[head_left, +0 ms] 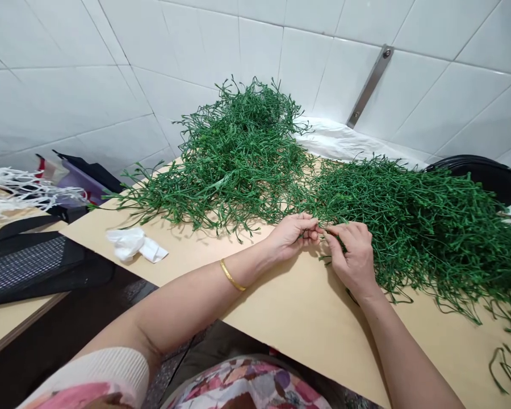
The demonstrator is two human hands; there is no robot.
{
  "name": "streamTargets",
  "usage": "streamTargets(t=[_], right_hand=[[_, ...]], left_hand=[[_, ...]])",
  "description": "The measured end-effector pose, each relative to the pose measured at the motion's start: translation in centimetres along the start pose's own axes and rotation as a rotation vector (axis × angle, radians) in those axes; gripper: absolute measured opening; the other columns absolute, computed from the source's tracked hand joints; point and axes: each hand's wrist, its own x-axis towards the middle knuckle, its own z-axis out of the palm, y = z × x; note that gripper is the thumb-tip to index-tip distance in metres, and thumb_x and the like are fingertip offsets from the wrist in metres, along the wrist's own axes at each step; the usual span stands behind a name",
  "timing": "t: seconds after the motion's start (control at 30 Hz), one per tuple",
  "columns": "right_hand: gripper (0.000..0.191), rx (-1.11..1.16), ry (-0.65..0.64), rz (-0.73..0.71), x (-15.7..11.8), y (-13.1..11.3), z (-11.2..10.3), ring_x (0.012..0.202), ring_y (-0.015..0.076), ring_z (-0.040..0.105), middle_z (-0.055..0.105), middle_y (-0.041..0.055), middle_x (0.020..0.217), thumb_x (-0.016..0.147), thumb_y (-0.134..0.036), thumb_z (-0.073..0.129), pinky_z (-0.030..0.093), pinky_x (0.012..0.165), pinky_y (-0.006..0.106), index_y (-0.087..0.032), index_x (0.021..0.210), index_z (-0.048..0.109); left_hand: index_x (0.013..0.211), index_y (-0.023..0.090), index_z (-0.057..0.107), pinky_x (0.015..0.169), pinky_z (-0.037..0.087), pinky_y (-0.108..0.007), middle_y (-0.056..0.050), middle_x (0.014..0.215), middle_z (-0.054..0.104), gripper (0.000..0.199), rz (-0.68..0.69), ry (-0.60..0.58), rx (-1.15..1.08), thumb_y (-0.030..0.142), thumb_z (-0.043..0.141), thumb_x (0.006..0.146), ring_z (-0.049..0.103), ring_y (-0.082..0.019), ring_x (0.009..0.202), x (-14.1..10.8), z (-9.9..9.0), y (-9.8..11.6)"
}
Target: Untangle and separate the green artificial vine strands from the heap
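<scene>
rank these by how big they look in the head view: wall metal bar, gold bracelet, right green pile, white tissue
1. Right green pile
2. White tissue and wall metal bar: too close to rank; the bar is longer but thinner
3. Gold bracelet

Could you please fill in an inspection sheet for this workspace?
Surface: pale wood-toned tabletop, pushed up near the wall.
Work pieces: green budded stems, heaped in two places that merge mid-table.
Clutter: crumpled white tissue toward the left; white sheeting and a rounded black object behind the stems.
Hands: left hand and right hand have fingertips close together beside the stems; exact grip too small to tell.
Cables: nothing seen clearly.
Surroundings: white tiled wall with a metal strip; white strands and black mesh at far left.
</scene>
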Motion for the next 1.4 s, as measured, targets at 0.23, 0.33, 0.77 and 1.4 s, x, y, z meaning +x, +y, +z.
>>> streamTargets(t=[0.23,0.33,0.77,1.4], right_hand=[[0.014,0.004,0.017,0.028,-0.2,0.1,0.1,0.082,0.0184,0.050,0.059,0.0028,0.071,0.084,-0.022,0.048,0.037,0.075,0.035,-0.018,0.076,0.059],[0.009,-0.121,0.030,-0.043,-0.2,-0.2,0.0,0.086,0.0207,0.049,0.062,0.0027,0.075,0.081,-0.020,0.051,0.035,0.082,0.041,-0.019,0.076,0.058],[0.035,-0.286,-0.031,-0.199,0.0,-1.7,-0.3,0.107,0.0268,0.042,0.060,0.0094,0.104,0.077,-0.016,0.050,0.024,0.094,0.050,-0.023,0.111,0.057],[0.023,-0.242,-0.028,-0.173,0.1,-0.6,0.3,0.090,0.0219,0.045,0.058,0.0081,0.095,0.080,-0.020,0.049,0.031,0.082,0.040,-0.021,0.101,0.059]], left_hand=[[0.064,0.014,0.043,0.052,0.044,-0.019,0.004,0.050,0.049,0.018,0.037,0.042,0.017,0.002,0.054,0.070,0.046,-0.004,0.043,-0.2,0.3,-0.1],[0.064,0.015,0.043,0.050,0.043,-0.019,0.004,0.048,0.047,0.018,0.050,0.078,0.017,0.004,0.054,0.072,0.045,-0.005,0.043,0.0,0.2,-0.2],[0.058,0.014,0.043,0.043,0.035,-0.017,0.006,0.046,0.044,0.020,0.110,0.149,0.110,-0.003,0.053,0.058,0.042,-0.003,0.040,0.3,0.1,-0.8],[0.058,0.016,0.039,0.048,0.037,-0.020,0.006,0.045,0.045,0.023,0.149,0.119,0.127,-0.003,0.053,0.058,0.045,-0.006,0.041,0.3,0.1,-1.2]])
